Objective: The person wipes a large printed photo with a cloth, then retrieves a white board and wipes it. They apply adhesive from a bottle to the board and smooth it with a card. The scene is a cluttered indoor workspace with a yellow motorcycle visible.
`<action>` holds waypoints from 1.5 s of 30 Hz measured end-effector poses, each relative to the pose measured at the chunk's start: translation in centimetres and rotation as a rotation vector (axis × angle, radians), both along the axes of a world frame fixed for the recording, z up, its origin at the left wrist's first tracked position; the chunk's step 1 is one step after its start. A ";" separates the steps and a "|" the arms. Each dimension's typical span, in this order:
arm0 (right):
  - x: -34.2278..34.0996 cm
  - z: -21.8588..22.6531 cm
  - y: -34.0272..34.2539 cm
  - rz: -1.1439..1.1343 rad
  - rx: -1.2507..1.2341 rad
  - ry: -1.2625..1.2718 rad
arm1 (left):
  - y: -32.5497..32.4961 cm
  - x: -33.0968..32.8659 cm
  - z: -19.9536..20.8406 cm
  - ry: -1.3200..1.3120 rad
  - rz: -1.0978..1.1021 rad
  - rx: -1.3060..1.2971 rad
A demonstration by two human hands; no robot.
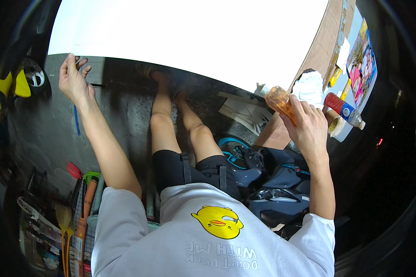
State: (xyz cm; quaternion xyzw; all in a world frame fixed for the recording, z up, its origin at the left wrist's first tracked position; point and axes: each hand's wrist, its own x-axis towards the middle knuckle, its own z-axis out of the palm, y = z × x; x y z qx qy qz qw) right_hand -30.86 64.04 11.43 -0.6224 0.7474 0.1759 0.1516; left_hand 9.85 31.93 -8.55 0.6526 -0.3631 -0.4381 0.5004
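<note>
At the left, my left hand [77, 82] is raised to the near edge of a large bright white sheet [180, 37]. One fingertip meets the sheet's edge near its corner, and the other fingers are loosely bent and apart. My right hand [308, 127] is wrapped round a small bottle [278, 99] with orange-brown, stained-looking sides. The bottle is tilted, its pale tip pointing left at the sheet's near edge; whether the tip touches it I cannot tell. Close to that hand lie a clear plastic bottle [344, 110] with a red and blue label and a cardboard roll [333, 122].
A wooden strip [316, 41] borders the sheet on the right, beside a crumpled white wrapper [308, 87] and a colourful photo print [361, 64]. Below stands a dark motorbike [277, 189]. Thin offcuts [245, 111] lie on the floor. Brushes [64, 219] and a rack are lower left.
</note>
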 end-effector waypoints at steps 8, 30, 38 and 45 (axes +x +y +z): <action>-0.5 0.3 1.8 -0.076 0.007 0.016 | -0.3 0.9 -0.2 -0.009 0.000 0.018; 1.0 2.6 0.4 -0.077 0.108 0.101 | 0.0 0.1 -0.1 -0.016 0.033 0.006; -0.4 3.2 -0.1 -0.313 0.170 -0.059 | 7.0 -4.6 1.1 0.061 0.003 0.110; -2.0 2.3 0.8 -0.736 0.185 -0.326 | 23.3 -17.6 3.6 0.397 -0.653 0.502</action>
